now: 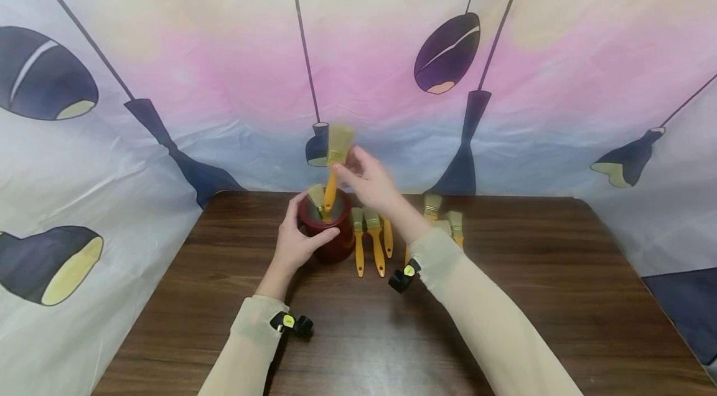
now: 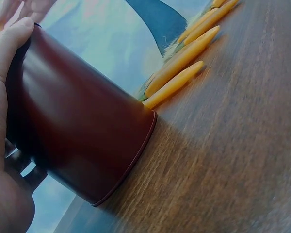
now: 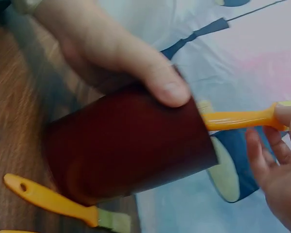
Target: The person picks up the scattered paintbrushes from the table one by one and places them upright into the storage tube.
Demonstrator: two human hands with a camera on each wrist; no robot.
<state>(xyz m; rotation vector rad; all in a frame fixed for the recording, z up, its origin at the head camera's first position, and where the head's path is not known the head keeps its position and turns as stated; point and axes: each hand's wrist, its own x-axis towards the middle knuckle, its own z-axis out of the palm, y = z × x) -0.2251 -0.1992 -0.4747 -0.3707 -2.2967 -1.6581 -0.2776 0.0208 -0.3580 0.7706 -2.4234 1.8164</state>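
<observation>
- Your right hand (image 1: 366, 181) pinches a paintbrush (image 1: 332, 184) between thumb and fingers; the brush has a glossy orange handle and pale, wide bristles.
- That brush stands nearly upright, bristles up beside your right fingertips, its handle end inside the mouth of the dark red, shiny cylindrical pot (image 1: 338, 249).
- Your left hand (image 1: 297, 240) grips the pot near its rim, thumb along the near side, fingers round the left.
- A second brush (image 1: 317, 198) leans in the pot, bristles up, just above your left hand.
- Your right arm reaches forward and across to the left, the hand raised above the rim; your left wrist sits lower.
- Below your right hand, three brushes (image 1: 375, 246) lie on the wooden table (image 1: 358, 327), handles toward you.
- More brushes (image 1: 455, 225) lie beyond your right forearm, partly hidden.
</observation>
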